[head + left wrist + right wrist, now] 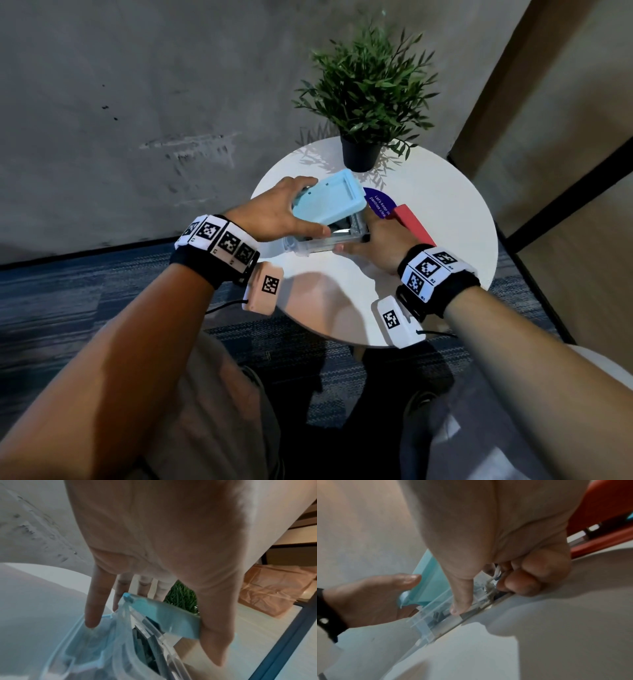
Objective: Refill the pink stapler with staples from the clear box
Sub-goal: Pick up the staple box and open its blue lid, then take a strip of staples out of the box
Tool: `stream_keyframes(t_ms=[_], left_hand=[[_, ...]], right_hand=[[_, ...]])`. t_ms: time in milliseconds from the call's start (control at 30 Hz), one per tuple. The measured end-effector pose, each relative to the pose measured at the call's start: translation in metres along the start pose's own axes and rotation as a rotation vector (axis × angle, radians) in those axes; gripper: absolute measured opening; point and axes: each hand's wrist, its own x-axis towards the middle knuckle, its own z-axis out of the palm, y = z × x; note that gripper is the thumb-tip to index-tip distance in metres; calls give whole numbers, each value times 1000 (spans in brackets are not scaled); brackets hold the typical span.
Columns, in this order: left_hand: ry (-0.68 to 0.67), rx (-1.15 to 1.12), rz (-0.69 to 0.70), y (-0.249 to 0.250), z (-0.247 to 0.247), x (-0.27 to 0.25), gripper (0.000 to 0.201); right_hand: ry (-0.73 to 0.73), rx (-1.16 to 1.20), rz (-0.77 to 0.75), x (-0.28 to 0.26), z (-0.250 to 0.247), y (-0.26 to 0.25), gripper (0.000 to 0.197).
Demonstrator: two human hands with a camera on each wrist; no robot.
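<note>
With my left hand (pixel 274 214) pinching up the blue lid (pixel 329 200) of the clear box (pixel 318 245) mid-worktop (pixel 445 205), my right hand (pixel 378 245) curls onto its light, slippery-looking wall, steadying it low beside the pink stapler (pixel 412 222) toward the right edge.

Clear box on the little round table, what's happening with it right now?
A person is opening it. The left hand grips the blue lid, tilted up off the clear box. The right hand has its fingers curled at the box's open end, thumb on the near rim; what they hold, if anything, can't be made out. The stapler lies on the table beside the right hand, untouched. A potted plant stands at the far edge.
</note>
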Motion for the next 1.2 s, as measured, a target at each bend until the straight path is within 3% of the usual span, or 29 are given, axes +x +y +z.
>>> stream_keyframes(t_ms=[167, 333, 500, 700, 900, 1067, 1200], left_hand=[[12, -119, -75, 1, -3, 5, 99], [184, -14, -58, -2, -4, 18, 91], [328, -65, -230, -8, 3, 32, 81], [281, 118, -250, -9, 17, 43, 70], [230, 91, -231, -13, 17, 49, 58], [157, 61, -215, -13, 15, 51, 74], [122, 126, -205, -2, 14, 46, 61]], right_hand=[[27, -80, 10, -5, -3, 0, 94], [103, -139, 27, -10, 1, -2, 101], [113, -195, 23, -21, -4, -11, 99], [95, -192, 27, -33, -15, -20, 99], [97, -225, -13, -37, -17, -24, 91], [97, -272, -107, -40, -11, -27, 69], [142, -329, -145, -39, -11, -29, 58]])
